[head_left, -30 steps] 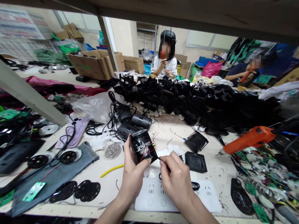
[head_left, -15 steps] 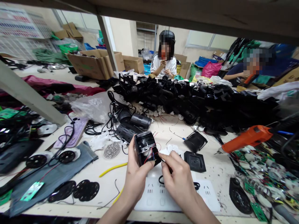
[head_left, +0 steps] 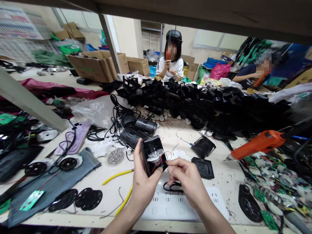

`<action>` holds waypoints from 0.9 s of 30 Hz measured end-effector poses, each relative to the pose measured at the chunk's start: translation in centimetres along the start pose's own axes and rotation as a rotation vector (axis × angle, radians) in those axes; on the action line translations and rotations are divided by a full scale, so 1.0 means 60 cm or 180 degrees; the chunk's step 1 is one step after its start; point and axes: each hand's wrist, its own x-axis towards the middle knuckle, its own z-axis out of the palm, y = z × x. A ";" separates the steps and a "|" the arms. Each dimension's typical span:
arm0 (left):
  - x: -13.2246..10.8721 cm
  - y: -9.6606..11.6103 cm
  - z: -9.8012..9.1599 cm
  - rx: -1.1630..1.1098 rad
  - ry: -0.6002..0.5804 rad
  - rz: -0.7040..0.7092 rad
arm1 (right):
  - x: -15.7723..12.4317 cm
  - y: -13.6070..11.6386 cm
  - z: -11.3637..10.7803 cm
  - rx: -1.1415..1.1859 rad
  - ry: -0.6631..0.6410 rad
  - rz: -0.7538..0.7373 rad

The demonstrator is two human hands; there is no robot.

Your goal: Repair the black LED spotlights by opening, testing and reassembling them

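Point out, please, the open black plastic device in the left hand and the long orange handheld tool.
Black plastic device (head_left: pixel 153 147): head view, on its curved black part.
Orange handheld tool (head_left: pixel 258 145): head view, middle of its orange body.

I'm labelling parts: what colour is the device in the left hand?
Mostly black; the device shows best in the head view.

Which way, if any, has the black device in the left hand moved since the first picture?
Yes, slightly to the right: the black device now is farther from the dish of small metal parts.
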 end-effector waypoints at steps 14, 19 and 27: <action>0.007 -0.016 0.004 -0.0932 0.0316 -0.0960 | -0.015 0.039 0.004 -0.2515 0.0007 -0.2157; 0.014 -0.006 0.001 -0.1152 0.0271 -0.1522 | -0.019 0.052 0.003 -0.2513 0.0045 -0.2125; 0.014 0.002 -0.005 -0.1194 0.0081 -0.1691 | -0.019 0.056 0.004 -0.1271 0.0314 -0.1212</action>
